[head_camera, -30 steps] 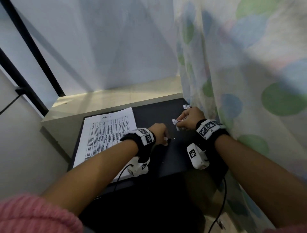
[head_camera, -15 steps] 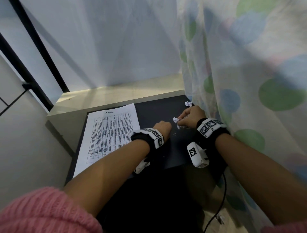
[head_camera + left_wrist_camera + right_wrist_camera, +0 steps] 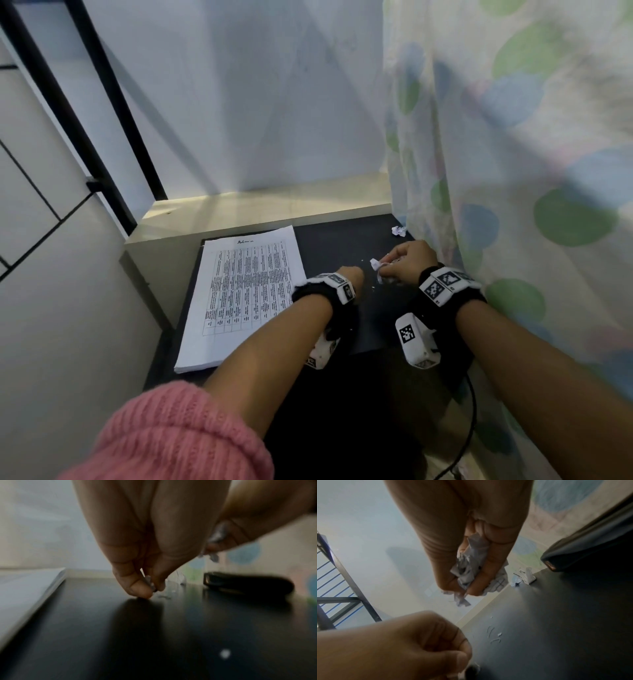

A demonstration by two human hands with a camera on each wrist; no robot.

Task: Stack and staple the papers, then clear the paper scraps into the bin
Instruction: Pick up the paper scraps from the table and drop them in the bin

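Most scraps were gathered: her right hand (image 3: 471, 555) clutched a crumpled white wad (image 3: 469, 566), left hand (image 3: 145, 582) pinching slivers; one ball (image 3: 399, 231) remained far right; printed stack (image 3: 246, 291) lay left.

A home corner, it seems: a small black desk (image 3: 342, 240) wedged between a pale wall (image 3: 257, 102) and a dotted curtain (image 3: 513, 137), beside a window ledge (image 3: 257, 209).

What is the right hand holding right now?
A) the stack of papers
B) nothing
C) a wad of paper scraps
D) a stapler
C: the right hand has its fingers curled round a wad of paper scraps, seen in the right wrist view; the stapler lies on the table, untouched.
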